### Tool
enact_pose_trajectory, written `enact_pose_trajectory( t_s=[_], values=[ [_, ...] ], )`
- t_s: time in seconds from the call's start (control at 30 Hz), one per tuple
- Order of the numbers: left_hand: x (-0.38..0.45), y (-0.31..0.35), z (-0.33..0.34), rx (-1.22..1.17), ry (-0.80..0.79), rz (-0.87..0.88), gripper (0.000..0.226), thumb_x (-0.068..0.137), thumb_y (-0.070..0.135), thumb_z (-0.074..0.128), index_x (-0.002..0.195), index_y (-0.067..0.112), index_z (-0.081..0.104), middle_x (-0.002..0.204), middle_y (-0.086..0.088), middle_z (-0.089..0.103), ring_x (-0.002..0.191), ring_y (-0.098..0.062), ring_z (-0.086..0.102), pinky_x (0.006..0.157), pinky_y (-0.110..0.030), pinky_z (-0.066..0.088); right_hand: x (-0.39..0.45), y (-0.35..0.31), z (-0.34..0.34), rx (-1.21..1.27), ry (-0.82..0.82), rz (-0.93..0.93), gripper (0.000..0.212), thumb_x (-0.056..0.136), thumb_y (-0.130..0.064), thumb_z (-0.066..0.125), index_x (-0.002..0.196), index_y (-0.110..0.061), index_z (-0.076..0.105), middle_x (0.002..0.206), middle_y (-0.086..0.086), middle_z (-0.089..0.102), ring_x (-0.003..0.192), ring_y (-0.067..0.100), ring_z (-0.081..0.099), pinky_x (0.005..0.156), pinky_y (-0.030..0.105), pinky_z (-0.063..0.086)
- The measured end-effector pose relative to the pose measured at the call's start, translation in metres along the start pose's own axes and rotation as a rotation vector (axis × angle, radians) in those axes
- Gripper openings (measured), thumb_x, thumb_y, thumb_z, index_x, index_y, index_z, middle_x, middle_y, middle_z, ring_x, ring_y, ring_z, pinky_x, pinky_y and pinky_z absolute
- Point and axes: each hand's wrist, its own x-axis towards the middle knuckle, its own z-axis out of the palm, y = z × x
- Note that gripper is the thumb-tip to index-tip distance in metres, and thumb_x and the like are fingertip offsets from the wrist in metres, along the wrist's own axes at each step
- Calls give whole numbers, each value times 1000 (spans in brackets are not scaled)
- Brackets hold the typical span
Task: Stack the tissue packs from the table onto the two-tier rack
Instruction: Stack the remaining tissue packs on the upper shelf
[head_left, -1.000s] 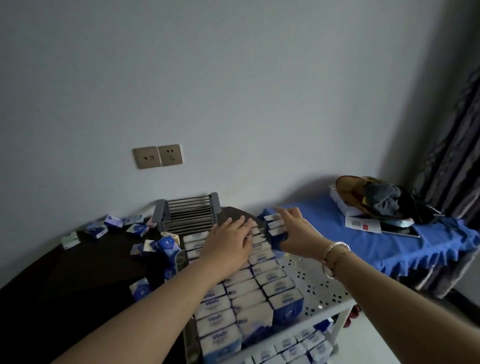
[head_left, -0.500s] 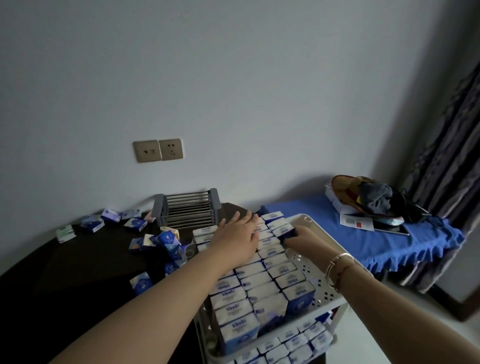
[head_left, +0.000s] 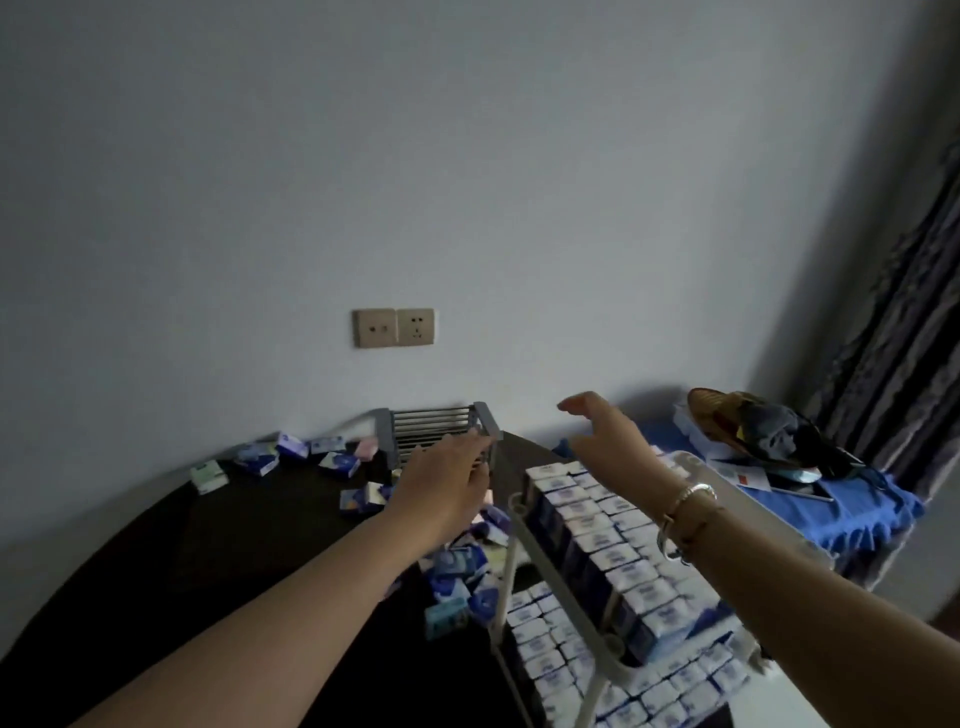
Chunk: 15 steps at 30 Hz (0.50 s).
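The white two-tier rack (head_left: 602, 642) stands at the lower right, with rows of white-and-blue tissue packs (head_left: 602, 535) on its top tier and more on the tier below (head_left: 550, 660). Loose tissue packs (head_left: 457, 571) lie scattered on the dark table (head_left: 218, 545) to its left. My left hand (head_left: 447, 483) reaches over the loose packs with fingers loosely bent and holds nothing that I can see. My right hand (head_left: 608, 436) hovers above the far end of the top tier, fingers spread, empty.
A grey slatted metal rack (head_left: 441, 431) stands on the table against the wall. More loose packs (head_left: 291, 457) lie at the back left. A side table with a blue cloth (head_left: 857, 514) holds a hat and papers. A dark curtain (head_left: 904, 332) hangs at right.
Both hands have left the packs on the top tier. My left hand moved left over the loose packs on the table; my right hand lifted up, empty. The view shifted left.
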Motion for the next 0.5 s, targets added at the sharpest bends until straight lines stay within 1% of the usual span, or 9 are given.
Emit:
enact_pose_trajectory(
  t_s=[0.03, 0.1, 0.13, 0.23, 0.3, 0.33, 0.37, 0.43, 0.5],
  values=[
    [-11, -19, -12, 2, 4, -31, 44, 101, 26, 38, 145, 23, 38, 152, 1, 36, 139, -16, 33, 116, -36, 21, 2, -21, 16, 3, -11, -32, 45, 85, -1, 50, 129, -10, 48, 132, 9, 50, 90, 10, 53, 72, 19, 40],
    [-33, -59, -35, -7, 36, -96, 44, 99, 24, 40, 143, 23, 41, 149, 1, 41, 137, -15, 37, 114, -35, 25, 5, -59, 51, -7, -40, -63, 41, 86, -4, 53, 126, -10, 50, 129, 7, 52, 109, 18, 52, 83, 23, 38],
    [-43, -78, -45, -14, 54, -130, 43, 99, 23, 41, 141, 24, 43, 147, 1, 44, 135, -16, 40, 112, -36, 28, 6, -75, 69, -9, -59, -71, 39, 86, -5, 54, 124, -11, 51, 125, 6, 53, 111, 20, 51, 82, 22, 37],
    [-73, -134, -70, -39, 79, -248, 42, 98, 22, 42, 140, 24, 44, 145, 0, 46, 131, -21, 45, 110, -43, 32, 11, -113, 123, -2, -145, -103, 34, 83, -7, 55, 116, -12, 53, 112, 5, 54, 93, 22, 56, 64, 22, 45],
    [-88, -169, -78, -40, 83, -313, 43, 98, 24, 42, 141, 24, 43, 147, 1, 44, 133, -20, 43, 111, -45, 31, 19, -128, 157, 19, -214, -121, 28, 82, -9, 56, 110, -13, 54, 110, 8, 56, 88, 26, 57, 59, 22, 43],
    [-93, -186, -81, -41, 80, -345, 43, 98, 26, 43, 141, 24, 42, 147, 2, 43, 133, -18, 42, 112, -44, 31, 25, -133, 174, 6, -244, -132, 26, 83, -10, 56, 108, -15, 54, 111, 8, 55, 89, 23, 55, 61, 23, 40],
    [-97, -202, -83, -40, 75, -377, 44, 98, 27, 43, 142, 24, 42, 148, 2, 42, 134, -18, 41, 112, -43, 31, 32, -137, 191, -13, -268, -144, 27, 83, -9, 55, 109, -15, 54, 114, 7, 54, 93, 23, 53, 68, 22, 38],
    [-100, -231, -84, -51, 61, -442, 45, 98, 27, 44, 143, 23, 40, 148, 3, 41, 134, -18, 41, 111, -42, 32, 47, -141, 220, -52, -311, -142, 34, 84, -7, 55, 117, -12, 54, 121, 7, 51, 108, 24, 51, 79, 22, 34],
    [-98, -258, -84, -71, 52, -502, 45, 98, 27, 45, 143, 22, 39, 148, 3, 40, 133, -18, 41, 111, -40, 33, 64, -142, 250, -98, -360, -131, 38, 83, -9, 56, 121, -11, 53, 126, 10, 49, 113, 26, 49, 84, 25, 36]
  ],
)
